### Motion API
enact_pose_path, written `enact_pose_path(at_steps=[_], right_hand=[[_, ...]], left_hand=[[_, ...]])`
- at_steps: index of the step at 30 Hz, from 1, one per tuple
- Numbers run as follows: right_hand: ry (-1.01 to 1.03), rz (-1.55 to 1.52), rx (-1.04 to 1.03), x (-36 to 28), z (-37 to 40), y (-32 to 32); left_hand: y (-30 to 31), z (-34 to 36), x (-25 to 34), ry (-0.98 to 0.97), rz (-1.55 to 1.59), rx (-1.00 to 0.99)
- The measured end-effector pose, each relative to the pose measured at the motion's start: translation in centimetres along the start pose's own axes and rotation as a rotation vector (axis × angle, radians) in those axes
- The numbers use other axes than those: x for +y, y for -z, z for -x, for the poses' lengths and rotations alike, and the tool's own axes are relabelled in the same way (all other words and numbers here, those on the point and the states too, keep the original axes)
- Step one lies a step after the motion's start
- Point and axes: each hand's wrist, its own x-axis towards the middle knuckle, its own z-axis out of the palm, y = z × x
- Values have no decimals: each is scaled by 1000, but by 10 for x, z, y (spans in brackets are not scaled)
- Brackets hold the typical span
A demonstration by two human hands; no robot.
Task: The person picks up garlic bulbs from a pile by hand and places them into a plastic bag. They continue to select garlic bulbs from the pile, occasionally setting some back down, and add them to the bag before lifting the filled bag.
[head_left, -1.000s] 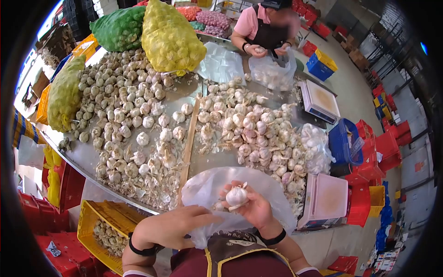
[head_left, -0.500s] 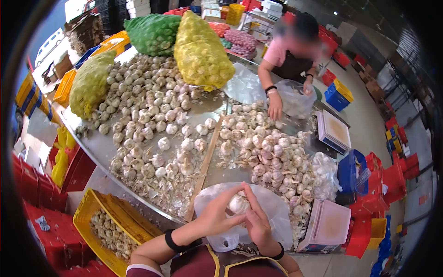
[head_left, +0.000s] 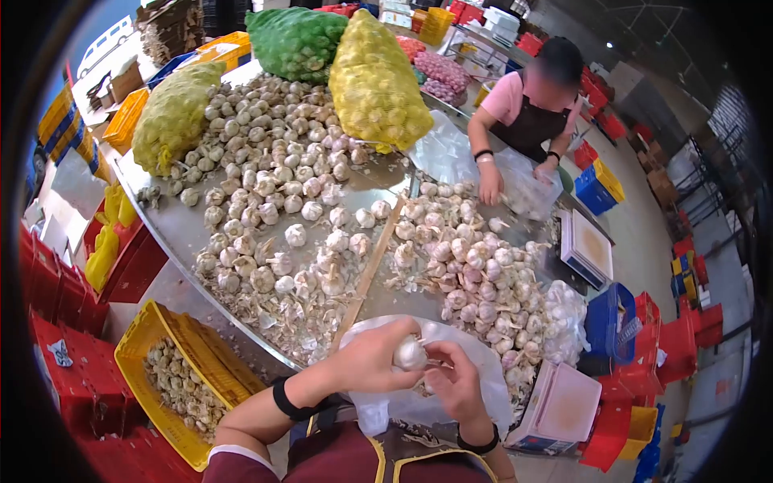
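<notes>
A white garlic bulb is held between my two hands, over a translucent plastic bag at the table's near edge. My left hand has its fingers curled round the bulb's left and upper side. The fingers of my right hand bend against its right side. Beyond the bag lies a heap of garlic bulbs, parted by a wooden strip from a larger spread of garlic on the left.
Across the metal table, a co-worker reaches toward the garlic beside a clear bag. Yellow mesh sacks and a green one stand at the back. A scale sits at right; a yellow crate holds garlic at lower left.
My hands have gone from a loose arch over the bulb to fingers curled around it, and the bulb is turned. The co-worker's head has lifted. The whole view has shifted slightly.
</notes>
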Motion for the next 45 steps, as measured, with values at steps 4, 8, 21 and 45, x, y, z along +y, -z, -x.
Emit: enact_pose_path(at_steps=[4, 8, 21, 45], right_hand=[[-80, 427, 29, 10, -3, 2], [-188, -208, 119, 33, 3, 6], [-503, -327, -312, 69, 42, 41], [-550, -46, -150, 66, 55, 11]], left_hand=[[-13, -2, 9, -25, -404, -79], [-33, -5, 9, -137, -373, 84], [-23, -13, 7, 10, -78, -624], [-46, 2, -14, -91, -142, -592]])
